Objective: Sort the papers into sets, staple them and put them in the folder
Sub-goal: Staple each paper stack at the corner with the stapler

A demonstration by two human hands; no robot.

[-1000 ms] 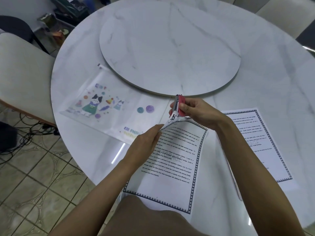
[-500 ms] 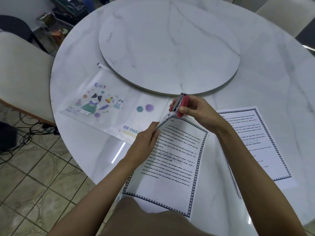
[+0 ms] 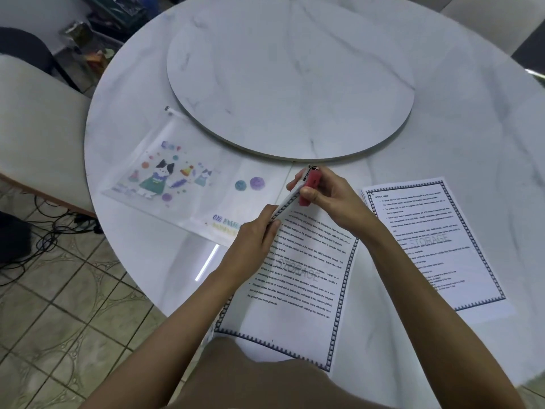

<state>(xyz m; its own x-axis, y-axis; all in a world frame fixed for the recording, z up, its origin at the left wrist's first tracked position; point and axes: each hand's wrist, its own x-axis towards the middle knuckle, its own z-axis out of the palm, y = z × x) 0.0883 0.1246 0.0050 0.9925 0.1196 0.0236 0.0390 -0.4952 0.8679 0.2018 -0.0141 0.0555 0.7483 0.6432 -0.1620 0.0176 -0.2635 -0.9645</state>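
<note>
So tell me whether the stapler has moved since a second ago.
Yes, slightly. The red stapler in the right hand has edged up towards the rim of the turntable, still clamped on the paper's top corner.

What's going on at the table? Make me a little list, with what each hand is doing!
right hand: squeezing a red stapler on the top corner of the paper set
left hand: pinching that paper's left edge near the corner
second paper set: flat on the table, to the right
folder: clear with cat pictures, lying to the left, no papers seen inside
table: round white marble with a raised turntable
</note>
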